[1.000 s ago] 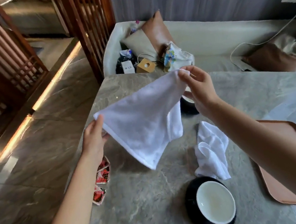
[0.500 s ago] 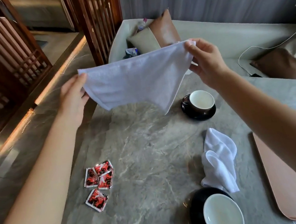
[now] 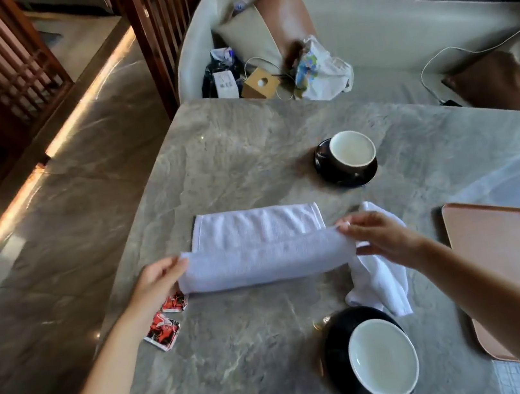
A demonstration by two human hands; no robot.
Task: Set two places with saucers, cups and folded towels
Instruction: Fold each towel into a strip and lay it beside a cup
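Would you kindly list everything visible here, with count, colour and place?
half-folded towel: 1, white, table centre
crumpled towel: 1, white, right of it
far saucer: 1, black, table's far side
near saucer: 1, black, table's near edge
far cup: 1, black, white inside, on far saucer
near cup: 1, same colours, on near saucer
sachets: 2 visible, red-white, table's left edge
tray: 1, pinkish-brown, table's right edge
table: 1, grey marble
sofa: 1, cream, beyond table
left hand: pinches half-folded towel's left end
right hand: pinches its right end
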